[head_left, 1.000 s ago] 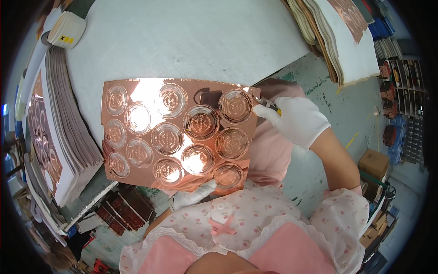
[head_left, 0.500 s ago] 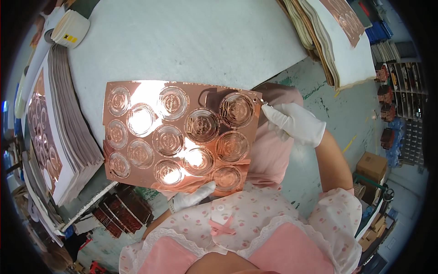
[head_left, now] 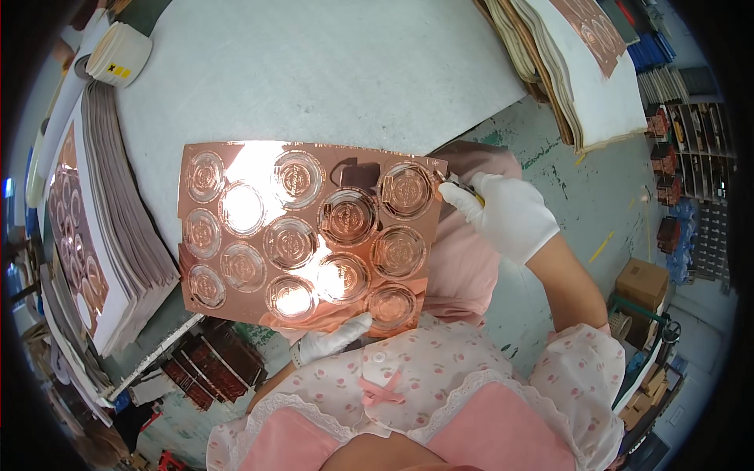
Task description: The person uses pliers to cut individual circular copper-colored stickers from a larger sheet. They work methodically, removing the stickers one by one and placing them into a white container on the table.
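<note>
Copper sheet [head_left: 310, 237]: shiny thing covered in stamped circles, sitting pretty much mid-view, tilted a bit, its far side over the bench [head_left: 330, 74] at 12 o'clock. Lots of glare on it, and no idea how much of it is actually resting on the bench.
Left hand [head_left: 333, 337]: white glove at about 6–7 o'clock, pinching the sheet's near edge, thumb on top, other fingers hidden.
Right hand [head_left: 514, 216]: gloved too, out at 3 o'clock, wrapped round a small tool [head_left: 471, 191].
Small tool: mostly buried in my glove, bit of yellow on it, tip right by the sheet's 2 o'clock corner. Can't tell if its tip is open.
Paper pile [head_left: 140, 212]: 9 o'clock, copper-coloured print on top.
White tub [head_left: 119, 49]: 10 o'clock, past the pile.
Cardboard box [head_left: 642, 282]: 3–4 o'clock, farther off.
</note>
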`<state>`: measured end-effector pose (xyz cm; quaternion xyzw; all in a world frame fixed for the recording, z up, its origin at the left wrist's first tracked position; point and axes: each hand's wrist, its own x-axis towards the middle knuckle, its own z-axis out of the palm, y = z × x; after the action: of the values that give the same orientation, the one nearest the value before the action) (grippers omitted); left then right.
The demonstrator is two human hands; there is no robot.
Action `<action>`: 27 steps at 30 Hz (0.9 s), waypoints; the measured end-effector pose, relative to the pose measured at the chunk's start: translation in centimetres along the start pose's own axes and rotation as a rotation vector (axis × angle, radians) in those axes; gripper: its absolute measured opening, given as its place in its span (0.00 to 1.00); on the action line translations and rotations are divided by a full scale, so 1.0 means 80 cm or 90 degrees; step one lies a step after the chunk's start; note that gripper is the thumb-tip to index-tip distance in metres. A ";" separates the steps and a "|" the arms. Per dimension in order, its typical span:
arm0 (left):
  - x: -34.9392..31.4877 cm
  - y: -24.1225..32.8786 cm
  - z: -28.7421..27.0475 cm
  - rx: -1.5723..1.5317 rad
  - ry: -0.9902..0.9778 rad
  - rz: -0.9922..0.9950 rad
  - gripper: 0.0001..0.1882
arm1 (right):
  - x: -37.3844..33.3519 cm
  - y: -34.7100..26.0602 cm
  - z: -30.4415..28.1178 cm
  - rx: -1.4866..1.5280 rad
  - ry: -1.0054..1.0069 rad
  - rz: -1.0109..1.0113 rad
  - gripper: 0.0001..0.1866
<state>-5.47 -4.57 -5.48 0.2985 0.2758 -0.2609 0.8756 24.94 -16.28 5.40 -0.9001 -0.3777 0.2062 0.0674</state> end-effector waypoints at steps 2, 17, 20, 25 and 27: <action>0.001 -0.007 -0.004 -0.013 0.000 -0.009 0.20 | -0.002 -0.006 -0.003 -0.022 0.000 0.014 0.26; -0.003 0.009 0.013 -0.017 0.017 -0.028 0.21 | 0.005 0.017 -0.007 0.517 -0.252 0.161 0.28; -0.002 0.011 0.013 -0.022 0.023 -0.035 0.21 | 0.003 0.022 0.007 0.341 -0.097 0.047 0.27; -0.005 0.014 0.020 -0.025 0.039 -0.036 0.21 | -0.001 0.014 0.006 0.073 0.046 -0.013 0.27; -0.005 0.017 0.022 -0.028 0.043 -0.036 0.21 | -0.003 0.011 0.003 0.023 0.035 0.001 0.25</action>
<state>-4.36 -4.70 -3.53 0.2798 0.3193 -0.2690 0.8645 25.29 -17.08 5.04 -0.9042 -0.3715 0.1885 0.0940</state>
